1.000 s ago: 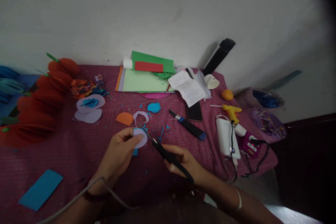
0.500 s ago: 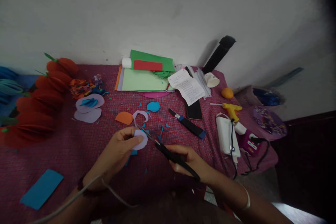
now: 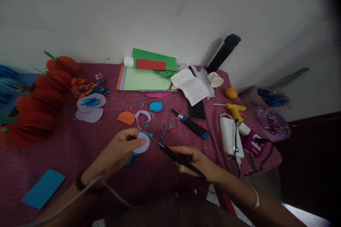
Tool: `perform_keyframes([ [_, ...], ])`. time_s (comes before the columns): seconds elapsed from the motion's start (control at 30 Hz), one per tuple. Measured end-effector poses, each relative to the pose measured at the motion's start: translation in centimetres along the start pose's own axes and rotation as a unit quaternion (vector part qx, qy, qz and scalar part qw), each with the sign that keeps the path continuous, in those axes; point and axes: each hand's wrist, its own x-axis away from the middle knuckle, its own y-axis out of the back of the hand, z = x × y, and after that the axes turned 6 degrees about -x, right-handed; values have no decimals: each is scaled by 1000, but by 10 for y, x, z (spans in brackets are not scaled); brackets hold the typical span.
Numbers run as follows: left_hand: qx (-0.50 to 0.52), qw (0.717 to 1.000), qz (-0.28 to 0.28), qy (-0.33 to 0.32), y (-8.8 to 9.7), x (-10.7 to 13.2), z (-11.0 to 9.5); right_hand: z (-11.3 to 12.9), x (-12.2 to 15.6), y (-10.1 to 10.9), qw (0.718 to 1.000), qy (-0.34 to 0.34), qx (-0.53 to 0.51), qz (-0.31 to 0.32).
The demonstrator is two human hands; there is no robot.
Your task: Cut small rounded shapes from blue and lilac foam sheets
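Note:
My left hand (image 3: 124,147) pinches a pale lilac paper circle (image 3: 143,145) with blue paper showing along its upper edge. My right hand (image 3: 190,159) grips black-handled scissors (image 3: 176,156), whose blades point up and left across the circle's top edge. Just beyond lie a curled lilac paper offcut (image 3: 144,115), an orange paper piece (image 3: 126,117) and a blue paper cutout (image 3: 156,106). More blue paper (image 3: 131,158) is partly hidden below my left hand.
A box cutter (image 3: 193,126), a phone (image 3: 198,110) and a yellow glue gun (image 3: 236,111) lie to the right, with a white power bank (image 3: 231,138). Red paper pumpkins (image 3: 37,104) line the left. Stacked coloured sheets (image 3: 144,79) rest by the wall. A pale cord crosses my left wrist.
The scissors and both hands have shifted only slightly, with the blades still at the circle's top edge. The whole view has tilted a little.

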Motion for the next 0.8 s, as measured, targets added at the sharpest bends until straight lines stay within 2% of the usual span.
perform_keyframes([
  [0.47, -11, 998, 61, 15, 2, 2, 6, 6, 7, 7, 999, -35, 3, 17],
  [0.67, -47, 993, 105, 29, -5, 8, 2, 12, 12, 14, 994, -67, -19, 87],
  [0.8, -45, 991, 116, 48, -9, 8, 3, 4, 11, 15, 990, -75, -53, 108],
])
